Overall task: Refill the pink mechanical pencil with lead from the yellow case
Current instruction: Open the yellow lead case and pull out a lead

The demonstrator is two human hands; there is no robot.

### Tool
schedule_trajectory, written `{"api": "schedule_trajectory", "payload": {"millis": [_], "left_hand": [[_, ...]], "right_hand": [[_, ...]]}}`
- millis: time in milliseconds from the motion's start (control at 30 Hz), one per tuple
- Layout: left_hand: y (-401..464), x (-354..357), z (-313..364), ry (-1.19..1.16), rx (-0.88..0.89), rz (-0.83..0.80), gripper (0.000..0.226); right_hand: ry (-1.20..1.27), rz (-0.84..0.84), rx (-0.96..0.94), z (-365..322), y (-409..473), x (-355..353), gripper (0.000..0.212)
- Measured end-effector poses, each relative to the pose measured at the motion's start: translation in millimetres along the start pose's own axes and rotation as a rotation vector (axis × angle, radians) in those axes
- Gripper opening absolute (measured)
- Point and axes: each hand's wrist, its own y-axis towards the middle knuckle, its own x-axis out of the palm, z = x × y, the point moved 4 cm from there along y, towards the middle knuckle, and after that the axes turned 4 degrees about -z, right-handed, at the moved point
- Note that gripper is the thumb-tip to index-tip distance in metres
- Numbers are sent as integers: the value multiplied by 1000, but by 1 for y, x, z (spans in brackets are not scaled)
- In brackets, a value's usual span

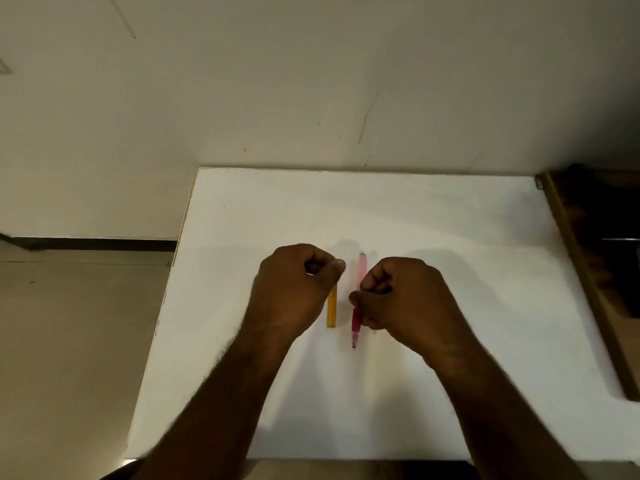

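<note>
Two bare forearms reach in from the near edge. The right hand (398,299) curls its grip around the middle of the pink mechanical pencil (360,271), a slim translucent barrel with a darker ribbed sleeve. The left hand (294,289) is clenched over the far end of the yellow case (332,308), a narrow flat stick; whether it grasps it I cannot tell. Both lie side by side, apart, on the smooth white bench (450,237).
</note>
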Motion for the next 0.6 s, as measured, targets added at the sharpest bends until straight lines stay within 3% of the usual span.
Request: {"api": "schedule_trajectory", "payload": {"millis": [133, 333, 600], "left_hand": [[0, -1, -10, 265, 18, 114, 24], [1, 10, -17, 456, -24, 35, 42], [-1, 11, -15, 531, -30, 45, 26]], "right_hand": [[-242, 58, -19, 1, 4, 3, 19], [-398, 70, -60, -7, 4, 11, 25], [-490, 120, -118, -8, 3, 17, 31]]}}
